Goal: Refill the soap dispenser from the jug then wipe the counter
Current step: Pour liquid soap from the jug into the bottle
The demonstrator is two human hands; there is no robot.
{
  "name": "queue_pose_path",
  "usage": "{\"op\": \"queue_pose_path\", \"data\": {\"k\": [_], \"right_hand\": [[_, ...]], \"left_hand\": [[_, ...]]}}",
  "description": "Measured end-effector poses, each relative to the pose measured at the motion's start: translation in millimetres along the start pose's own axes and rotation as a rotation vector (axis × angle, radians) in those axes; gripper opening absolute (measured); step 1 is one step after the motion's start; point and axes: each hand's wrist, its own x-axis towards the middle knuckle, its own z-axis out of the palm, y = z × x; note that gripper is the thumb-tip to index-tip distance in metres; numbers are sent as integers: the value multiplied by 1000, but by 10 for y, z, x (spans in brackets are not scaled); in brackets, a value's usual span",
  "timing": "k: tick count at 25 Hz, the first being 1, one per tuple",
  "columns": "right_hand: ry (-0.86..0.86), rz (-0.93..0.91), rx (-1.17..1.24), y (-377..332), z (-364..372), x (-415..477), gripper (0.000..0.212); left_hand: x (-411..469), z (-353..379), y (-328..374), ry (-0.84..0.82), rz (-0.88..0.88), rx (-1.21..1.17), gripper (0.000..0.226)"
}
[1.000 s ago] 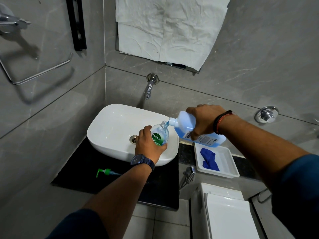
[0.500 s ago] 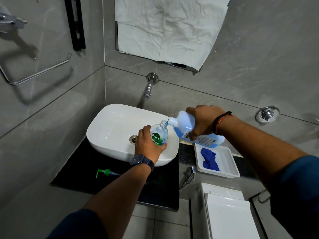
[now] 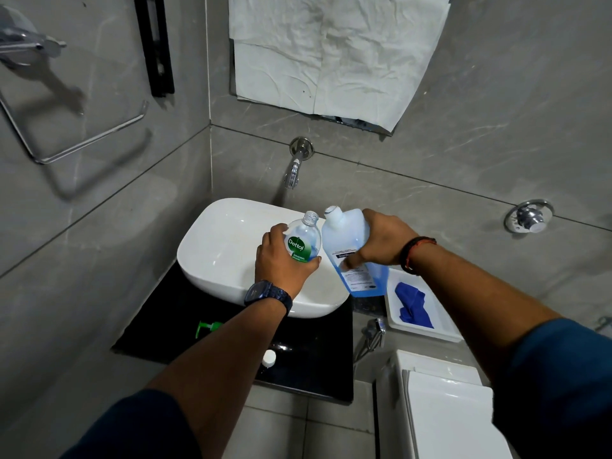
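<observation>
Over the basin [image 3: 228,246], the left hand [image 3: 281,263] is gripping the open dispenser [image 3: 303,241] while the right hand [image 3: 384,241] is holding the jug [image 3: 347,240] nearly upright, keeping soap in.

Jug [image 3: 344,240] label: small print unreadable, partly covered by right hand [image 3: 384,241]. Green pump head [image 3: 208,327] partly behind left forearm. Toilet lid [image 3: 453,422] cut off at bottom edge. Fill level in dispenser bottle [image 3: 303,238] indistinct.

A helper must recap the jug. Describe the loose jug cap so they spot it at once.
Start at the white basin on the black counter. Near the counter's front edge lies the small round white cap. The green pump head to its left is long and spouted.
</observation>
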Motion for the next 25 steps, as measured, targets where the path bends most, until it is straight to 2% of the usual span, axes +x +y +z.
{"op": "queue_pose_path", "data": {"k": [9,17,25], "right_hand": [[95,85,544,136,709,-127,82],[59,48,608,376,1669,-283,71],[92,89,797,700,2589,-260,80]], "left_hand": [[-131,-299,-334,62,-115,88,83],[-509,-626,-1273,220,-222,39,74],[-468,-804,-2425,249,-281,37,72]]}}
